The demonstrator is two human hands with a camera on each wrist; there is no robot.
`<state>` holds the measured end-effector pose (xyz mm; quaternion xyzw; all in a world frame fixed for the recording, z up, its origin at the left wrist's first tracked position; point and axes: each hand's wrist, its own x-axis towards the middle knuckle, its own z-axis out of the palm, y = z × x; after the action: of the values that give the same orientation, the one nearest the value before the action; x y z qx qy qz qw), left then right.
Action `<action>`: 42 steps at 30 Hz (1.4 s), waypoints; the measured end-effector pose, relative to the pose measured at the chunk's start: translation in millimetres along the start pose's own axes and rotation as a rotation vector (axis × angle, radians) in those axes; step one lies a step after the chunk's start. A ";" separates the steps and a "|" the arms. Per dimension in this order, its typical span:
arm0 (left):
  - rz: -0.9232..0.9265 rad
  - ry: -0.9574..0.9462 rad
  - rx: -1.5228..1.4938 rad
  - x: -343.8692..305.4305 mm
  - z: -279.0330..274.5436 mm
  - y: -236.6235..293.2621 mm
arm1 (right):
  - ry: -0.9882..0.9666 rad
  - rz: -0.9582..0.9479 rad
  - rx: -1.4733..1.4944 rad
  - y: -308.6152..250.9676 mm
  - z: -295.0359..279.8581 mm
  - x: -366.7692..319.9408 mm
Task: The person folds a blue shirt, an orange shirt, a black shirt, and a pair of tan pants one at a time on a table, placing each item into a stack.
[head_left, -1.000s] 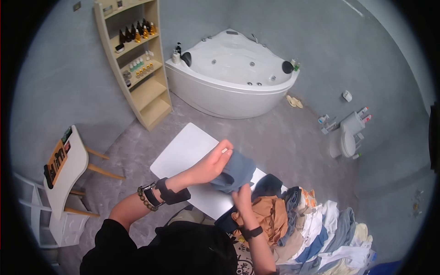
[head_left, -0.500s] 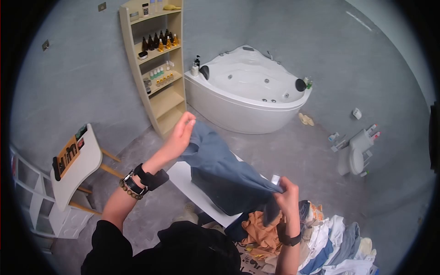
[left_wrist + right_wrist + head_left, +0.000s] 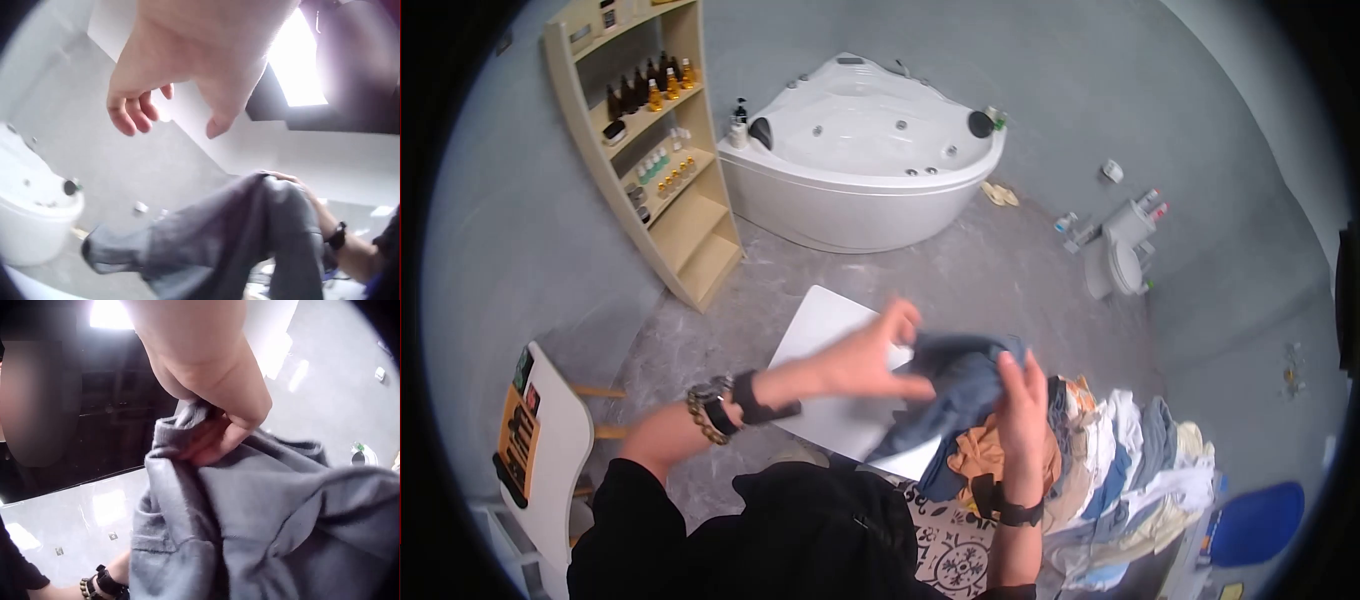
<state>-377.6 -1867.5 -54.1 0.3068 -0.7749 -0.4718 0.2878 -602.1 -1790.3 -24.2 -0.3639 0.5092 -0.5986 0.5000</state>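
Note:
My right hand (image 3: 1022, 400) grips a grey-blue garment (image 3: 960, 375) by its edge, over the right end of a white table (image 3: 815, 330). Folds of the garment (image 3: 275, 506) hang from the curled right fingers (image 3: 215, 447) in the right wrist view. Free of the cloth, my left hand (image 3: 865, 358) is held out at the garment's left side, thumb and fingers spread. The left wrist view shows nothing between the left fingers (image 3: 128, 119), with the garment (image 3: 200, 244) some way off. An orange-brown garment (image 3: 980, 452) lies crumpled below the right hand.
A long heap of clothes (image 3: 1125, 480) lies to the right, and a blue seat-like object (image 3: 1258, 525) stands beyond it. Ahead are a corner bathtub (image 3: 850, 210) and a tall shelf (image 3: 685, 230) of bottles. A dressing table (image 3: 565, 430) stands at the left.
Half a second ago both hands held the garment stretched wide. The left hand has let go and come inward; the garment now hangs bunched from the right hand. The head view has swung too.

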 end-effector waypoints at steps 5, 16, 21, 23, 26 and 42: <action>0.076 -0.118 -0.265 26.1 44.7 -8.7 | -0.085 -0.171 -0.100 10.2 26.2 -10.1; 0.081 -0.333 -0.210 32.8 39.2 -45.7 | 0.063 -0.413 -0.955 124.9 -53.9 10.9; -0.008 -0.419 -0.436 17.2 34.2 -84.0 | -0.642 0.264 -0.822 157.4 -46.0 -12.1; -0.147 -0.423 -0.576 8.9 25.6 -94.2 | -0.653 0.342 -0.597 194.1 -55.5 -34.6; -0.342 -0.489 -0.718 -6.1 25.8 -117.6 | -0.489 0.360 -0.575 206.1 -63.6 -62.5; 0.032 -0.425 -0.260 -28.9 87.8 -29.7 | 0.055 -0.251 -0.922 154.5 -54.1 -103.6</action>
<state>-417.4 -1808.1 -119.8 0.1490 -0.7556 -0.6167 0.1627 -593.6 -1673.7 -178.7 -0.5904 0.6868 -0.3755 0.1968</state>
